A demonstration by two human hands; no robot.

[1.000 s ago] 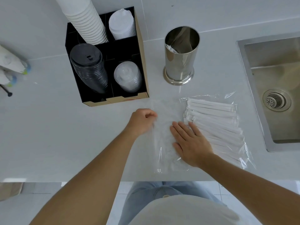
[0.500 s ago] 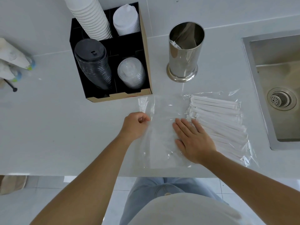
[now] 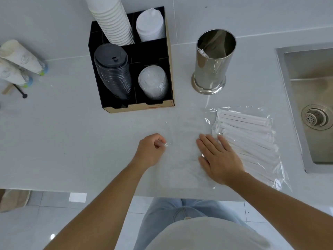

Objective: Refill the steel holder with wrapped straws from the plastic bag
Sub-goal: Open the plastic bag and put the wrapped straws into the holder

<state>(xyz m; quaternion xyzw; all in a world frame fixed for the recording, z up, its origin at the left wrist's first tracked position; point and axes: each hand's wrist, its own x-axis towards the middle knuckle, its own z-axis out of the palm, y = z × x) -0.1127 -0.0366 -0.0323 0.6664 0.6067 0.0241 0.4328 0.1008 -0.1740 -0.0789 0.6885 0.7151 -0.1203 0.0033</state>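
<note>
Bag (image 3: 187,159) mouth has been pulled left by your pinching left hand (image 3: 150,150); right hand (image 3: 219,157) presses flat; straws (image 3: 246,130) reachable soon.

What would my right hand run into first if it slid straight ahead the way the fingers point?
The right hand lies flat on the plastic bag, fingers pointing up and slightly left. Ahead is only flattened bag, then bare counter. Farther on, it probably reaches the black cup organizer, though depth is uncertain.

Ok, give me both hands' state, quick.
Left hand: closed, pinching the plastic bag edge.
Right hand: open, flat on the bag.
</note>
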